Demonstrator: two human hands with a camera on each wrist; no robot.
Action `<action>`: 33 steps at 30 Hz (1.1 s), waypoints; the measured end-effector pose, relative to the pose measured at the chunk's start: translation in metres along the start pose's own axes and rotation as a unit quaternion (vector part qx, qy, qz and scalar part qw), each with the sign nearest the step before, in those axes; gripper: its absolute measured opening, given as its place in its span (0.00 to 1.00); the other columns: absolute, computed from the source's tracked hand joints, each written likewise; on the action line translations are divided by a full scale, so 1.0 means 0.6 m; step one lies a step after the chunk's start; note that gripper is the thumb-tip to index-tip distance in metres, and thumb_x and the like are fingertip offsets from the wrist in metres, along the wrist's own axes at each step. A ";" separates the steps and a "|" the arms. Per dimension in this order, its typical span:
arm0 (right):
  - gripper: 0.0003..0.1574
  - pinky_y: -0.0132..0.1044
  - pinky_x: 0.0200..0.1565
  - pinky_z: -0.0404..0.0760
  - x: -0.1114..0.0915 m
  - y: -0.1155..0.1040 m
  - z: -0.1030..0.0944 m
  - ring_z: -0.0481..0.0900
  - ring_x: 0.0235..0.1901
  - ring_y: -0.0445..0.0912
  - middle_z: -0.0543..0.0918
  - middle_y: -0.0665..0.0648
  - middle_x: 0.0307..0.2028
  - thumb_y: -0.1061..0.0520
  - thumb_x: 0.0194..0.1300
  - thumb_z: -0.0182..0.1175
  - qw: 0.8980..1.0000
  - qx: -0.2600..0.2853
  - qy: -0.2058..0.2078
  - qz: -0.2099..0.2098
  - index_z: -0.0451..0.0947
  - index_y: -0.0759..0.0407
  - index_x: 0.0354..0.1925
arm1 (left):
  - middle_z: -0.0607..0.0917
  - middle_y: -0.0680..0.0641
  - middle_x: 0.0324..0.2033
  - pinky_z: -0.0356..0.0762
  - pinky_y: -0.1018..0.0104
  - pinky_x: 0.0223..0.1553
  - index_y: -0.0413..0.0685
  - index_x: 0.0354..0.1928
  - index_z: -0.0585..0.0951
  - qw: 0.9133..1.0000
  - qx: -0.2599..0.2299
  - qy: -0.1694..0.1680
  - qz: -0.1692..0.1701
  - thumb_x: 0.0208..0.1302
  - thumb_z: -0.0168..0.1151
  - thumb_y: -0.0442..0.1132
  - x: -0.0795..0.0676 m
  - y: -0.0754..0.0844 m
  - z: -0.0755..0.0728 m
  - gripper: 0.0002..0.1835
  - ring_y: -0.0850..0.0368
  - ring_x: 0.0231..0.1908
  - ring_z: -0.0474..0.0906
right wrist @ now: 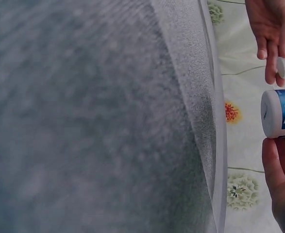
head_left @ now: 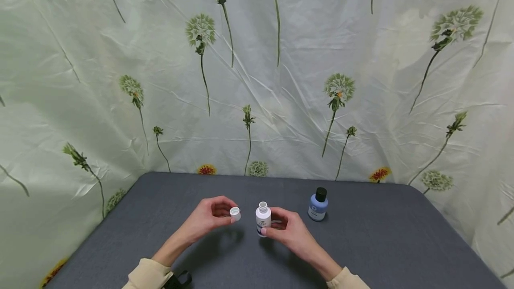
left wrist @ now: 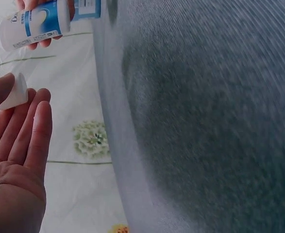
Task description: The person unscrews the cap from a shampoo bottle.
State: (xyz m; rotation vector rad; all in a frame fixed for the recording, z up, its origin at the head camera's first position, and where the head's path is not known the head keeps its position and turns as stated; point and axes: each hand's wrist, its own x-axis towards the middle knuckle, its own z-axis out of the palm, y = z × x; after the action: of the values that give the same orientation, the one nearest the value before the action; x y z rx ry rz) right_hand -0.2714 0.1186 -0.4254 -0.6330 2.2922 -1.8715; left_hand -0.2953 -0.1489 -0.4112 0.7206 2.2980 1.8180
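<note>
Left grip [head_left: 209, 216] narrow, pinching white cap [head_left: 235, 214]. Right grip [head_left: 292, 231] wrapped on white bottle [head_left: 263, 219], held off the bench [head_left: 233, 271], long axis roughly 12-to-6, open neck [head_left: 263, 207] at 12. Cap's at neck's 9 o'clock, near but apart. Blue bottle [head_left: 317, 209] stands capped at right grip's 2 o'clock; right is nearer.

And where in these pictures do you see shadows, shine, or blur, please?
Head view: soft shadows on the table under the left hand and right hand, glossy streaks on the creased curtain; left wrist view: dim, with a broad dark shadow on the table; right wrist view: the table looks blurred.
</note>
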 end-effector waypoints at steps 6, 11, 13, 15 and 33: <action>0.30 0.37 0.52 0.78 0.011 0.003 0.006 0.80 0.52 0.51 0.80 0.62 0.52 0.60 0.61 0.69 1.000 0.009 -0.001 -0.014 0.75 0.66 0.60 | 0.85 0.42 0.39 0.81 0.63 0.41 0.37 0.46 0.82 1.000 0.029 0.006 -0.004 0.57 0.73 0.34 -0.001 -0.008 -0.011 0.16 0.52 0.41 0.84; 0.30 0.38 0.53 0.78 0.020 0.006 0.010 0.79 0.52 0.51 0.80 0.62 0.53 0.61 0.61 0.69 1.000 0.013 0.003 -0.016 0.74 0.67 0.60 | 0.86 0.43 0.39 0.81 0.63 0.41 0.37 0.45 0.82 0.999 0.046 0.011 -0.014 0.57 0.73 0.34 0.000 -0.015 -0.020 0.15 0.52 0.40 0.84; 0.30 0.38 0.53 0.78 0.023 0.008 0.011 0.79 0.53 0.52 0.80 0.62 0.53 0.61 0.61 0.69 1.000 0.012 0.008 -0.016 0.74 0.66 0.61 | 0.86 0.43 0.39 0.81 0.64 0.40 0.36 0.45 0.82 0.998 0.052 0.016 -0.015 0.57 0.73 0.34 0.002 -0.019 -0.024 0.15 0.52 0.41 0.84; 0.30 0.38 0.53 0.78 0.027 0.010 0.011 0.79 0.53 0.52 0.80 0.62 0.53 0.62 0.61 0.69 1.000 0.015 0.012 -0.016 0.74 0.66 0.61 | 0.86 0.43 0.38 0.81 0.64 0.39 0.36 0.45 0.82 0.998 0.059 0.021 -0.014 0.56 0.73 0.33 0.003 -0.021 -0.028 0.15 0.51 0.41 0.84; 0.30 0.37 0.53 0.78 0.056 0.015 0.022 0.78 0.54 0.53 0.81 0.63 0.53 0.62 0.61 0.69 1.000 -0.004 0.017 -0.025 0.74 0.67 0.60 | 0.85 0.47 0.37 0.79 0.63 0.37 0.41 0.43 0.83 0.991 0.122 0.037 -0.026 0.56 0.73 0.33 0.013 -0.043 -0.056 0.13 0.52 0.40 0.82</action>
State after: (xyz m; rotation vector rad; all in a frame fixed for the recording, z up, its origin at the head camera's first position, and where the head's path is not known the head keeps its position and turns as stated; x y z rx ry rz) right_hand -0.2994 0.0948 -0.4316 -0.6711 2.3265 -1.9114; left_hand -0.3227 -0.1796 -0.4248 0.6269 2.5922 1.5840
